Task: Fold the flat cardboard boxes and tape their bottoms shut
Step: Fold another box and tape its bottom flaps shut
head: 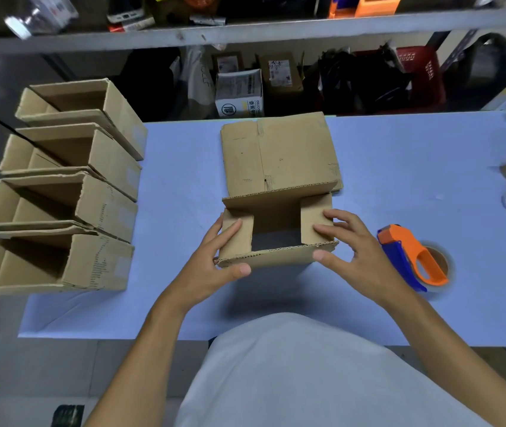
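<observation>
Pressing side flaps inward: left hand [214, 260], right hand [350, 245], fingers clamped on box [276, 229] mid-table [399, 167]. Best: flatten both flaps level, close long flaps flush, then reach tape dispenser [412, 257] nearby.

Blue table [183, 180] (boxes [60, 195], tape dispenser [412, 257])

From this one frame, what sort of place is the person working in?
Probably a packing bench in a small warehouse or stockroom: a row of folded boxes beside the table, a tape dispenser at hand, and cluttered storage shelves behind.
</observation>
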